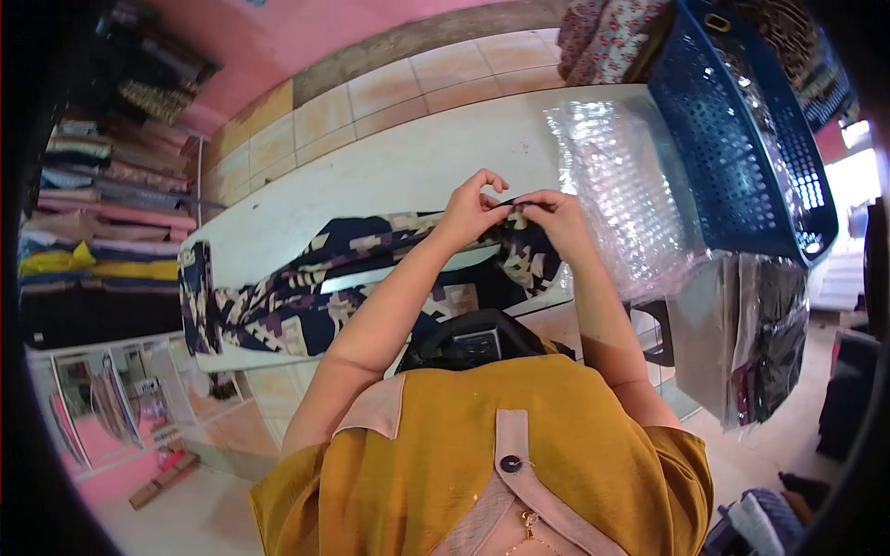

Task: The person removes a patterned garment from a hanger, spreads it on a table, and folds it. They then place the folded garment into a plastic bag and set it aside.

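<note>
A dark garment with cream and mauve patches (269, 320) lies lengthwise on the white table (371, 171). Its right end is lifted between my two hands. My left hand (475, 211) pinches the dark edge of the cloth with thumb and a finger, its other fingers curled above. Close by on the right, my right hand (556, 221) grips the same edge, with patterned cloth hanging below it. Clear plastic bags (621, 185) lie on the table just right of my right hand.
A blue perforated basket (742, 139) stands at the table's right end, beside patterned fabric (607, 37). Folded clothes (111, 185) fill shelves on the left. Packaged dark items (765, 334) hang at the lower right. A black object (477, 341) sits against my waist.
</note>
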Tool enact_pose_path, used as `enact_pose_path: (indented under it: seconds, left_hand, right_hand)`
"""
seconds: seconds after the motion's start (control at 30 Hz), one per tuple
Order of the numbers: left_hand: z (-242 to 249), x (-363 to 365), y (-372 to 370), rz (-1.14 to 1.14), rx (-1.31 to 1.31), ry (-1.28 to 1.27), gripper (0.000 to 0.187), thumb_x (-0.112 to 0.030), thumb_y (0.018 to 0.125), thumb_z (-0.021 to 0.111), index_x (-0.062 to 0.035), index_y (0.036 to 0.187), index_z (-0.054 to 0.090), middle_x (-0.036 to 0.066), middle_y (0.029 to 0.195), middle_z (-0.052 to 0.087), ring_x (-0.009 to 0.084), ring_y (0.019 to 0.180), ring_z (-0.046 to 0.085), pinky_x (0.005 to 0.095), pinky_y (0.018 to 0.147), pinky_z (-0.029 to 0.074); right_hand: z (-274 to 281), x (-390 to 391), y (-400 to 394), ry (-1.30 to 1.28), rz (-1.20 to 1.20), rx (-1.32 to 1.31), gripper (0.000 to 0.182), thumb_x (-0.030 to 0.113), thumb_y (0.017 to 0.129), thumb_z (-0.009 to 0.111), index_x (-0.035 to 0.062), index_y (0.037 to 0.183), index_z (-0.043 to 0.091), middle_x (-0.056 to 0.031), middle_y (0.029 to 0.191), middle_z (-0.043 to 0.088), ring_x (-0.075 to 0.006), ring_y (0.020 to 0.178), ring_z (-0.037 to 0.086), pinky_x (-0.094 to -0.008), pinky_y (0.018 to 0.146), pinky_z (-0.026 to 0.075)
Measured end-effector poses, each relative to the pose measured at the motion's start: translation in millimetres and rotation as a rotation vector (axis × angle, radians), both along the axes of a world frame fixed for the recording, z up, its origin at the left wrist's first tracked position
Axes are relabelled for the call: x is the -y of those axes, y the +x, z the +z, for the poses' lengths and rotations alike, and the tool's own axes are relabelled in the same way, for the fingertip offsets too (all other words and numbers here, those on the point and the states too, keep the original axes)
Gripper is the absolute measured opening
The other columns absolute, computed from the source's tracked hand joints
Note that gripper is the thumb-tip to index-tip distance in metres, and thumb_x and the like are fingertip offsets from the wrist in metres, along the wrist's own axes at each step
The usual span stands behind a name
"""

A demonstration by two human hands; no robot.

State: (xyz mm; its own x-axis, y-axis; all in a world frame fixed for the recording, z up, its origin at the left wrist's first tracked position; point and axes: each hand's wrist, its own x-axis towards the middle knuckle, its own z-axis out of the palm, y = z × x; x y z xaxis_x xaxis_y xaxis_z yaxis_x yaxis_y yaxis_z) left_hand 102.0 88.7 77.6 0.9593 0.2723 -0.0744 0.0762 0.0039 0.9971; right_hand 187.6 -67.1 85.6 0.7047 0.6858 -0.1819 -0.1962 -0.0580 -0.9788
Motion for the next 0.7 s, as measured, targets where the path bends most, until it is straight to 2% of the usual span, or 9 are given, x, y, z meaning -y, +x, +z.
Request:
enact_pose_path:
  seconds: [0.03,0.07,0.13,0.2,0.27,0.33,0.47,0.57,0.7]
  left_hand:
    - [-5.9,-5.6,-7.7,-0.039,0.026,0.16,0.029,-0.003,0.073,0.067,-0.0088,0.092,0.046,0.005,0.094,0.058,0.0161,0.072,0.059,0.0268,0.062,0.047]
    - [-10.1,-12.9,-19.5,-0.006,0.017,0.158,0.029,-0.003,0.073,0.067,-0.0088,0.092,0.046,0.005,0.094,0.058,0.0161,0.072,0.059,0.0268,0.062,0.047]
    - [-12.0,-34.4,-53.5,-0.125,-0.037,0.83,0.029,-0.007,0.072,0.066,-0.0096,0.092,0.046,0.007,0.091,0.058,0.0272,0.073,0.06,0.0344,0.065,0.048]
    - [-27.9,-63.8,-100.1,0.001,-0.16,0.958,0.032,-0.004,0.068,0.066,-0.0099,0.093,0.047,0.01,0.088,0.058,0.0337,0.082,0.057,0.0405,0.066,0.044]
    - [-43.3,-102.9,-162.3,0.229,-0.19,1.069,0.037,0.002,0.062,0.064,-0.0085,0.094,0.048,0.013,0.08,0.061,0.0353,0.078,0.058,0.0428,0.065,0.045]
    - [-52.2,-139.7,-231.3,0.44,-0.364,1.179,0.036,0.004,0.058,0.063,-0.0109,0.089,0.051,0.011,0.077,0.059,0.032,0.075,0.058,0.042,0.066,0.043]
    - [-66.6,-190.8,-361.9,0.768,-0.706,1.354,0.03,-0.004,0.064,0.063,-0.0169,0.091,0.055,0.002,0.088,0.059,0.0243,0.096,0.053,0.0421,0.088,0.035]
    - [-63.8,-221.4,-418.0,0.904,-0.826,1.384,0.025,-0.008,0.067,0.064,-0.0194,0.089,0.06,0.0,0.095,0.06,0.0223,0.105,0.049,0.0414,0.093,0.03]
    - [-52.6,-264.4,-457.6,0.972,-0.767,1.335,0.024,-0.007,0.066,0.065,-0.0191,0.086,0.06,0.0,0.091,0.061,0.0215,0.103,0.05,0.0408,0.093,0.031]
  right_hand:
    - [-1.8,-1.5,2.8,-0.04,-0.032,0.053,0.015,0.0,0.074,0.06,-0.0043,0.088,0.065,-0.0057,0.077,0.064,-0.0105,0.07,0.058,-0.0217,0.067,0.046]
    - [-2.4,-1.9,7.7,-0.078,-0.064,0.109,0.015,0.0,0.075,0.06,-0.0038,0.088,0.065,-0.0058,0.078,0.064,-0.0101,0.071,0.058,-0.0217,0.067,0.045]
    - [-1.8,1.2,23.5,-0.12,-0.177,0.167,0.018,0.003,0.074,0.058,-0.0019,0.089,0.067,-0.0051,0.075,0.064,-0.0106,0.068,0.057,-0.0225,0.064,0.045]
    - [-11.9,4.9,45.1,-0.069,-0.273,0.149,0.019,0.004,0.075,0.059,-0.0017,0.092,0.066,-0.0047,0.078,0.063,-0.0105,0.07,0.057,-0.0223,0.066,0.045]
    - [-23.8,11.4,63.0,-0.017,-0.328,0.182,0.02,0.004,0.075,0.06,-0.0014,0.094,0.066,-0.0046,0.083,0.063,-0.0105,0.074,0.057,-0.0223,0.069,0.044]
    - [-34.1,17.4,80.9,-0.075,-0.348,0.222,0.021,0.004,0.076,0.061,-0.0022,0.096,0.065,-0.0049,0.087,0.063,-0.0111,0.078,0.057,-0.0225,0.072,0.044]
    - [-56.6,24.8,97.8,-0.027,-0.403,0.162,0.023,0.005,0.078,0.061,-0.0037,0.099,0.063,-0.0058,0.09,0.063,-0.0122,0.081,0.057,-0.023,0.074,0.044]
    - [-74.2,26.2,106.5,0.029,-0.426,0.16,0.026,0.006,0.079,0.063,-0.0049,0.103,0.06,-0.0067,0.091,0.063,-0.0128,0.079,0.059,-0.0221,0.07,0.046]
    - [-84.3,28.1,106.2,0.018,-0.495,0.153,0.02,0.006,0.082,0.061,-0.003,0.099,0.062,-0.006,0.091,0.063,-0.0112,0.081,0.058,-0.022,0.072,0.046]
